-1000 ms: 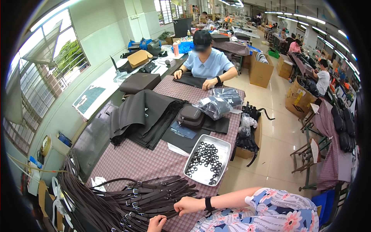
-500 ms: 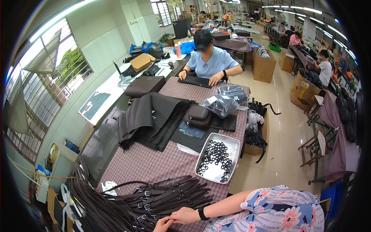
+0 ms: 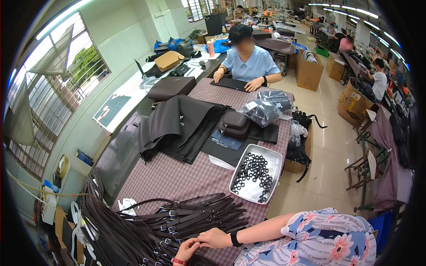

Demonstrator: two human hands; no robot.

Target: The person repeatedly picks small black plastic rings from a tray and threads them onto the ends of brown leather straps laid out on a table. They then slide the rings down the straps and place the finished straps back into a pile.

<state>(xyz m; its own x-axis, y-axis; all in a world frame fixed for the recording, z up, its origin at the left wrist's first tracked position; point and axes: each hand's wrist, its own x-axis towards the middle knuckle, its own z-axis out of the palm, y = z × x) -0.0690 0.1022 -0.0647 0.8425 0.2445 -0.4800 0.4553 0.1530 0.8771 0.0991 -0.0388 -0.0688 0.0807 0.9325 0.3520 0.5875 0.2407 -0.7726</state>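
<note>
My left hand (image 3: 187,249), with a red band at the wrist, and my right hand (image 3: 214,238), with a black band, meet at the table's near edge. Their fingertips are pinched together and touch; whatever they hold is too small or hidden to make out. Right beneath and beside them lies a large bundle of dark brown leather straps (image 3: 146,230) with silver buckles (image 3: 172,213). The strap ends fan out to the right, while the long tails hang over the left edge. Beyond my right forearm, a white tray (image 3: 278,165) holds many small black rings (image 3: 254,170).
Dark leather sheets (image 3: 164,122), a small brown zipped case (image 3: 234,124) and plastic-wrapped packages (image 3: 265,108) lie on the checkered cloth (image 3: 155,181). A co-worker in light blue (image 3: 250,62) sits at the far end, both hands on a flat black piece (image 3: 230,84). Cardboard boxes stand on the right-hand floor.
The view has shifted slightly, so the table sits a little further right. My hands stay together, a bit higher in the picture, and the left wrist's red band now shows.
</note>
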